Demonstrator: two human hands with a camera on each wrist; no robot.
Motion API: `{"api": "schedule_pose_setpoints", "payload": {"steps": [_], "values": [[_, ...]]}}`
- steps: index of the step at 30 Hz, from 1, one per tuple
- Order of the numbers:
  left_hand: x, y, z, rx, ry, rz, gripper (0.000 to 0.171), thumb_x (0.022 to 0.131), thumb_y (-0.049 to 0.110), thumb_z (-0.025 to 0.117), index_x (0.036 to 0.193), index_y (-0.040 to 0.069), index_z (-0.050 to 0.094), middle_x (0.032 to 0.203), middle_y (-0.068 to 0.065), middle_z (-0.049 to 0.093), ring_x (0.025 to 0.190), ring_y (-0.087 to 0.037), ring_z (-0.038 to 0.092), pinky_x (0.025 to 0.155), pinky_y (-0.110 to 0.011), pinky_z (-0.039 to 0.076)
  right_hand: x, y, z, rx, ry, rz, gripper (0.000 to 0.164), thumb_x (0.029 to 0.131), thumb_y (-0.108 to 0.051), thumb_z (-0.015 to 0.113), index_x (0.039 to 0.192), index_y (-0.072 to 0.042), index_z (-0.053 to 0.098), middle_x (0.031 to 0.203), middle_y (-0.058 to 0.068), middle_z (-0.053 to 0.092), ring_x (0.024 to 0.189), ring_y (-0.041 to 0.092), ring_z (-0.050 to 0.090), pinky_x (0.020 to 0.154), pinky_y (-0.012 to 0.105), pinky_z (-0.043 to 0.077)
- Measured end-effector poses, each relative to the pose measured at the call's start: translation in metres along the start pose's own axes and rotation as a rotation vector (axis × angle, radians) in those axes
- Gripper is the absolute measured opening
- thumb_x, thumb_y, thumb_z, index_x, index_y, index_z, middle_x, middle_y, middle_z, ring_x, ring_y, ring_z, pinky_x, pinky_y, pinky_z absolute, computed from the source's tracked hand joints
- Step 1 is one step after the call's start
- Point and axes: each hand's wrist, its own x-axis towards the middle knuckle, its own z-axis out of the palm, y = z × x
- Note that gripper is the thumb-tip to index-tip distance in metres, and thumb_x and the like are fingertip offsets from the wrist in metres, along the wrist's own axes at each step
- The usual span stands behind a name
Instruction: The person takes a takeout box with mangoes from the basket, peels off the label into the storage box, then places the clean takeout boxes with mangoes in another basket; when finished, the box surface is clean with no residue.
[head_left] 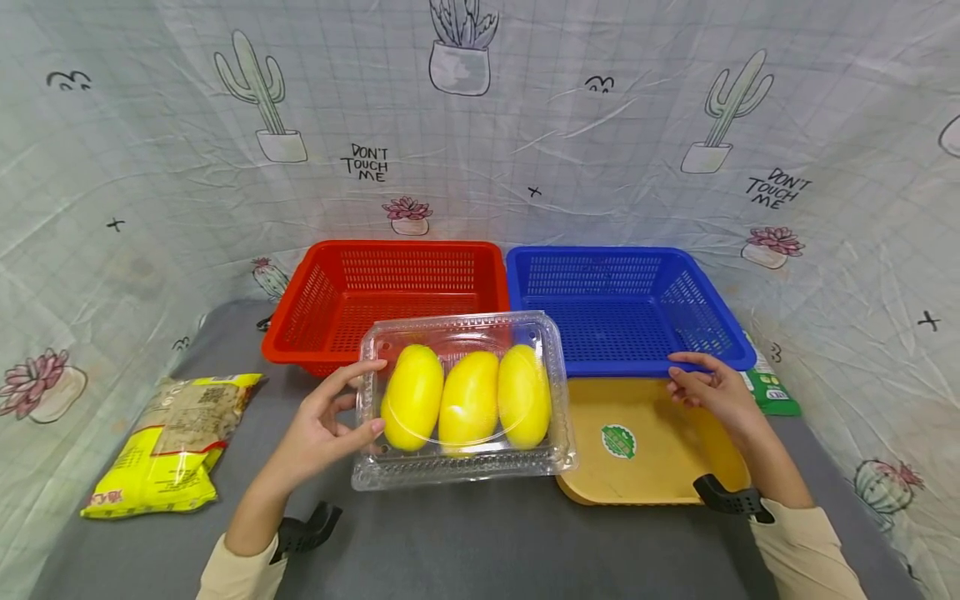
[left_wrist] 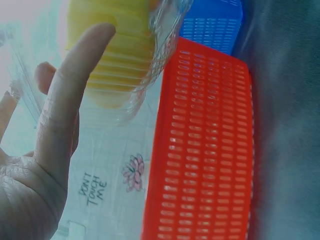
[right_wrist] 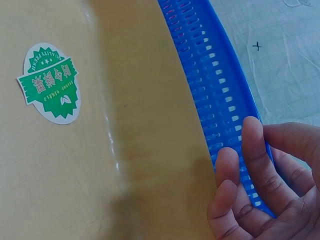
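Note:
My left hand [head_left: 324,429] grips the left edge of a clear plastic clamshell box [head_left: 465,475], raised above the table and tilted toward the head camera. Three yellow mangoes [head_left: 468,400] lie in a row inside it. In the left wrist view a mango [left_wrist: 115,55] shows through the ribbed plastic beside my fingers. At the front right corner of the blue basket [head_left: 600,329], my right hand [head_left: 708,392] pinches the rim between thumb and forefinger. A tan tray [head_left: 652,442] with a green sticker [right_wrist: 52,82] lies under that hand.
A red basket [head_left: 397,250] stands left of the blue one, partly behind the box. At the left lies a yellow printed bag [head_left: 176,450]; a green packet [head_left: 772,387] shows beyond the blue basket's right side. A printed curtain [head_left: 555,150] closes off the back and sides.

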Motion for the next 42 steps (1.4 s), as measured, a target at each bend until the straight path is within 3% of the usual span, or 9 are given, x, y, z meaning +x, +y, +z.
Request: {"api": "schedule_pose_setpoints", "payload": {"steps": [9, 15, 30, 37, 42], "values": [[0.019, 0.005, 0.006, 0.069, 0.099, -0.069, 0.067, 0.082, -0.015, 0.066, 0.142, -0.001, 0.040, 0.118, -0.018, 0.038, 0.075, -0.021, 0.067, 0.051, -0.040, 0.057, -0.001, 0.001, -0.001, -0.001, -0.001, 0.021, 0.016, 0.099, -0.021, 0.059, 0.114, -0.027, 0.058, 0.079, -0.006, 0.071, 0.071, 0.014, 0.067, 0.065, 0.023, 0.055], [0.031, 0.006, 0.008, 0.097, 0.161, -0.086, 0.065, 0.081, -0.015, 0.066, 0.140, 0.000, 0.042, 0.118, -0.014, 0.043, 0.083, -0.012, 0.067, 0.054, -0.037, 0.058, -0.001, 0.001, -0.001, 0.005, -0.007, 0.018, 0.016, 0.099, -0.021, 0.059, 0.114, -0.027, 0.059, 0.079, -0.006, 0.071, 0.071, 0.014, 0.067, 0.065, 0.024, 0.056], [0.058, -0.003, 0.011, 0.123, 0.176, -0.157, 0.060, 0.085, -0.001, 0.068, 0.140, 0.012, 0.047, 0.127, -0.009, 0.042, 0.088, -0.020, 0.063, 0.061, -0.033, 0.059, -0.002, 0.001, 0.000, 0.003, 0.003, 0.039, 0.017, 0.099, -0.024, 0.059, 0.115, -0.026, 0.058, 0.080, -0.005, 0.071, 0.071, 0.014, 0.067, 0.066, 0.024, 0.056], [0.074, -0.012, 0.009, 0.144, 0.171, -0.134, 0.062, 0.084, 0.002, 0.070, 0.140, 0.014, 0.048, 0.136, -0.008, 0.045, 0.089, -0.032, 0.058, 0.062, -0.032, 0.059, -0.002, -0.001, 0.000, -0.009, 0.001, 0.054, 0.018, 0.099, -0.026, 0.059, 0.117, -0.025, 0.057, 0.081, -0.007, 0.070, 0.073, 0.013, 0.067, 0.067, 0.025, 0.055], [0.083, -0.012, 0.013, 0.125, 0.160, -0.120, 0.061, 0.085, 0.002, 0.068, 0.141, 0.014, 0.048, 0.138, -0.005, 0.044, 0.080, -0.026, 0.059, 0.060, -0.030, 0.058, -0.002, -0.002, -0.001, -0.009, 0.000, 0.043, 0.018, 0.099, -0.025, 0.058, 0.117, -0.025, 0.058, 0.081, -0.007, 0.071, 0.074, 0.014, 0.067, 0.067, 0.025, 0.055]]}}
